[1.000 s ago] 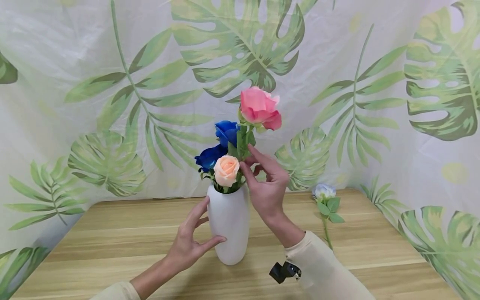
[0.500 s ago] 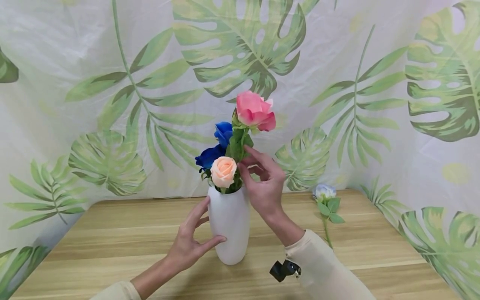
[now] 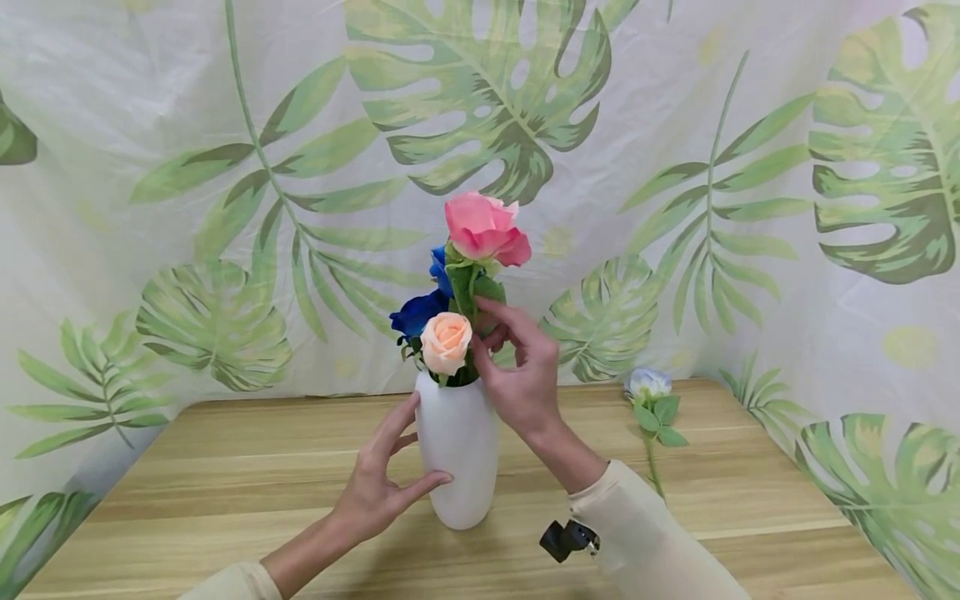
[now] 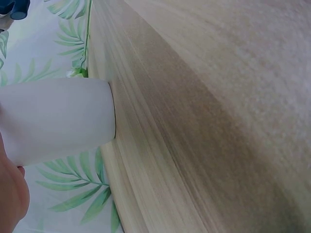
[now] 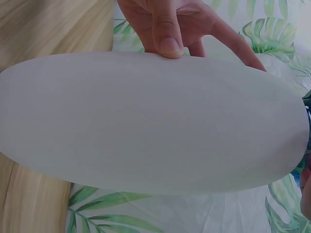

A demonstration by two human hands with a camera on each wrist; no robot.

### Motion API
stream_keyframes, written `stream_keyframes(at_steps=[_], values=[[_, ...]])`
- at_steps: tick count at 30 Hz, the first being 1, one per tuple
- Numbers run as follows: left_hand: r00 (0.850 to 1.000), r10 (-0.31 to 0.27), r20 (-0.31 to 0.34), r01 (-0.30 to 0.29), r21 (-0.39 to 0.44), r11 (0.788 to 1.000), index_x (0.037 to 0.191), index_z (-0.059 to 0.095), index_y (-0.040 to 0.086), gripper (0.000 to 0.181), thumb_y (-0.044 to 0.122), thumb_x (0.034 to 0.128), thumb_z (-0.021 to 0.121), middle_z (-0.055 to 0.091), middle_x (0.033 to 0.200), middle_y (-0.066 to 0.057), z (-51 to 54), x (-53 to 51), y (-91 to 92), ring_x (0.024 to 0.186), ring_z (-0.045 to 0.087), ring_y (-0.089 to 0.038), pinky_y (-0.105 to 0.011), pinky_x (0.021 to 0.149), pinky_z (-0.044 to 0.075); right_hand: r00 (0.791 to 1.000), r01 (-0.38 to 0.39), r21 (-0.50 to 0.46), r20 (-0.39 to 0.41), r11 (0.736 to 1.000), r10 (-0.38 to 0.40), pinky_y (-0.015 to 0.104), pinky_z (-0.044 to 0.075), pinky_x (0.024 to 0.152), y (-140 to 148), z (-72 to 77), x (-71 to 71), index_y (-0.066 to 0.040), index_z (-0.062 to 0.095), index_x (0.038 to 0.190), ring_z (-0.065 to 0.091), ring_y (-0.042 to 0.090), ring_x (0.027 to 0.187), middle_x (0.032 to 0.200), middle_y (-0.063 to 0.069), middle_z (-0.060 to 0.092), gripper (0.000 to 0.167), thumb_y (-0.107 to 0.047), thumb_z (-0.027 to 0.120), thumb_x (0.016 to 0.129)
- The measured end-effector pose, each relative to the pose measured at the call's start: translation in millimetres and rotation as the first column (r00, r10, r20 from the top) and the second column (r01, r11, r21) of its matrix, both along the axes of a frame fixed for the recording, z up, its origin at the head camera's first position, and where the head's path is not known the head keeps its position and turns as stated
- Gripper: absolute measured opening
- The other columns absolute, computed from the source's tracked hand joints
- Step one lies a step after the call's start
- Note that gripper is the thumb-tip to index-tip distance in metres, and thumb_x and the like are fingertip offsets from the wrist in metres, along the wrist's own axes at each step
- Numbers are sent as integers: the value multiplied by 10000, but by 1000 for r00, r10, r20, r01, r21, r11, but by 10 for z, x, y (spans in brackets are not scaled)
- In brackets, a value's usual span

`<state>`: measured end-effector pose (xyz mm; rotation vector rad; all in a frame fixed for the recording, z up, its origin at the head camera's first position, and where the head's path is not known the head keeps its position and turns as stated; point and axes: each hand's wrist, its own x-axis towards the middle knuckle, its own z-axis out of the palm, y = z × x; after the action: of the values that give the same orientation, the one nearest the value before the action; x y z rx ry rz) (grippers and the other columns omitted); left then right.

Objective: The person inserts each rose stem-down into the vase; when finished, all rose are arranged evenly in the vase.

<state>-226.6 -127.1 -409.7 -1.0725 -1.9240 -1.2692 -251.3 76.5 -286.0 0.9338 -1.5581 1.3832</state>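
Note:
A white vase [image 3: 461,454] stands upright on the table, holding two blue roses [image 3: 420,314] and a peach rose [image 3: 447,343]. My left hand [image 3: 382,475] grips the vase from the left, thumb on its front; the right wrist view shows this left hand [image 5: 170,24] against the vase wall [image 5: 150,121]. Just above the vase mouth, my right hand [image 3: 525,367] pinches the stem of a taller pink rose [image 3: 486,227]. The lower end of that stem is hidden behind the peach rose and the vase. In the left wrist view the vase [image 4: 58,121] base meets the tabletop.
On the right of the wooden table [image 3: 247,467] lies a pale blue flower [image 3: 648,383] with green leaves and a long stem. A leaf-printed cloth [image 3: 600,83] hangs behind the table's back edge. A black wrist camera [image 3: 568,540] sits by the right sleeve.
My right hand and the pink rose have shifted left and slightly down, so the bloom now covers more of the rear blue rose. My left hand and the vase have stayed put.

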Motion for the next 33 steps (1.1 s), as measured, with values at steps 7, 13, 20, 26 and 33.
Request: stream_keyframes(at_steps=[7, 13, 20, 26, 33], values=[[1000, -3, -4, 3, 4, 1000, 1573, 328, -55, 980, 66, 788, 904, 419, 1586, -86, -4, -3, -2, 1366, 500, -110, -300, 968, 601, 1000, -1, -5, 2, 1000, 1, 273, 526, 635, 9, -8, 20, 124, 682, 1199, 649, 271, 758, 887, 222, 719, 382, 198, 697, 824], [1000, -5, -12, 5, 7, 1000, 1568, 335, -58, 943, 132, 822, 881, 417, 1591, -89, -5, -7, -2, 1373, 495, -111, -321, 958, 610, 999, -36, 2, -19, 999, 36, 230, 509, 639, 22, -78, 35, 138, 686, 1172, 634, 280, 772, 864, 225, 711, 341, 187, 703, 835], [1000, 8, -10, -8, 4, 1000, 1570, 341, -44, 968, 104, 796, 903, 417, 1593, -88, -11, 5, -5, 1359, 503, -106, -307, 956, 609, 999, -39, 5, -20, 999, 39, 300, 510, 609, 41, -205, 41, 122, 683, 1142, 603, 256, 754, 855, 206, 683, 313, 179, 662, 835], [1000, 5, -9, -5, 7, 1000, 1569, 342, -47, 950, 147, 817, 888, 418, 1593, -90, -13, -3, -3, 1355, 508, -114, -309, 953, 610, 1000, 4, -11, -8, 1000, -4, 279, 494, 615, 16, -168, 55, 100, 667, 1152, 621, 269, 788, 916, 206, 703, 268, 130, 678, 886], [1000, 9, -17, -9, 2, 1000, 1570, 341, -42, 967, 120, 800, 902, 423, 1591, -85, -1, 0, 2, 1360, 507, -116, -312, 949, 612, 999, -33, -62, -28, 998, 31, 176, 560, 698, 5, -119, 47, 158, 671, 1196, 647, 211, 828, 945, 267, 692, 331, 197, 679, 868]])
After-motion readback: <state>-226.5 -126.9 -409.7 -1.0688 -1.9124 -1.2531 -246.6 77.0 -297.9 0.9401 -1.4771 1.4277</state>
